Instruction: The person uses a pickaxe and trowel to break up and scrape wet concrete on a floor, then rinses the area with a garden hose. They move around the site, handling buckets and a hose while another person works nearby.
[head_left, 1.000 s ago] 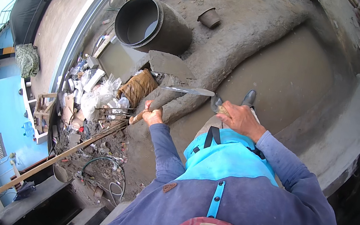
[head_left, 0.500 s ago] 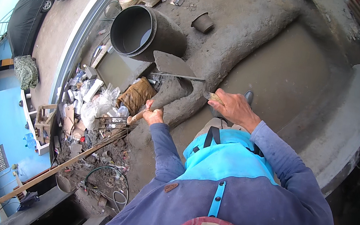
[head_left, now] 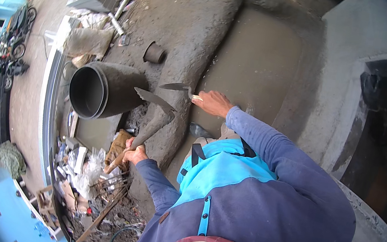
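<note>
My left hand (head_left: 135, 154) is closed around the wooden handle of a hoe (head_left: 157, 124). The hoe's shaft and broad blade are caked in grey mud, and its head is up, pointing away from me. In my right hand (head_left: 215, 103) is a pointing trowel (head_left: 174, 86), gripped by its light handle. The trowel's blade points left, just beyond the hoe head, and I see no clear contact between them. Beneath my right arm, a dark boot (head_left: 199, 130) stands in the grey, wet mix (head_left: 257, 65) of a shallow pit; the other foot is hidden.
A muddy ridge (head_left: 203, 37) borders the pit on the left. Beyond it are a large dark drum (head_left: 126, 86) on its side and a small bucket (head_left: 154, 53). Plastic rubbish (head_left: 91, 171), rods and a long timber lie at lower left. A concrete wall (head_left: 336, 87) rises at right.
The view has swung right. My right hand has moved farther from my body, and the trowel's blade now shows sideways. The hoe head has turned and its shaft now points more steeply away.
</note>
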Demonstrator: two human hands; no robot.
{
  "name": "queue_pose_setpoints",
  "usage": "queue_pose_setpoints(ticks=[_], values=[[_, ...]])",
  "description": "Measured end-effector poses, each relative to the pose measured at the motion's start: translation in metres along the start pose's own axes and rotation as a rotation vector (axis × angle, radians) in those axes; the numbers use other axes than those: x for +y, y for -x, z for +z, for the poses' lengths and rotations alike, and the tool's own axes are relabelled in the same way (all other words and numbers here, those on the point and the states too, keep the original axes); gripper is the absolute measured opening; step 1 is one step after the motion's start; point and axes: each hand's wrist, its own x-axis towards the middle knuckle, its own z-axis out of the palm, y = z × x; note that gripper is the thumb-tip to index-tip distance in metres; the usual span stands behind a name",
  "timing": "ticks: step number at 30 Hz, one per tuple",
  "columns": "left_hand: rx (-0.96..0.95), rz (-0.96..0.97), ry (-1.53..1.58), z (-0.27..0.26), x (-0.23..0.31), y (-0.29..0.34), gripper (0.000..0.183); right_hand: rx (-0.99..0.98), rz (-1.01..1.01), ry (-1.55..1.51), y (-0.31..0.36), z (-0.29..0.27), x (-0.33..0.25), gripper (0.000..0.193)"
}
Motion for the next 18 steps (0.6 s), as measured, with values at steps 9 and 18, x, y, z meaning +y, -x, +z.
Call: queue_pose_setpoints(ticks=[9, 18], values=[[-0.395, 0.360, -1.148, -0.006, -0.390, 0.037, 0.064, 0.028, 0.976, -0.788, 0.186, -0.046, 0.247, 0.053], [-0.600, -0.455, -1.657, -0.097, -0.600, -0.010, 0.033, 0.908, 1.152, -0.043, 0.374, -0.086, 0.239, 0.039]])
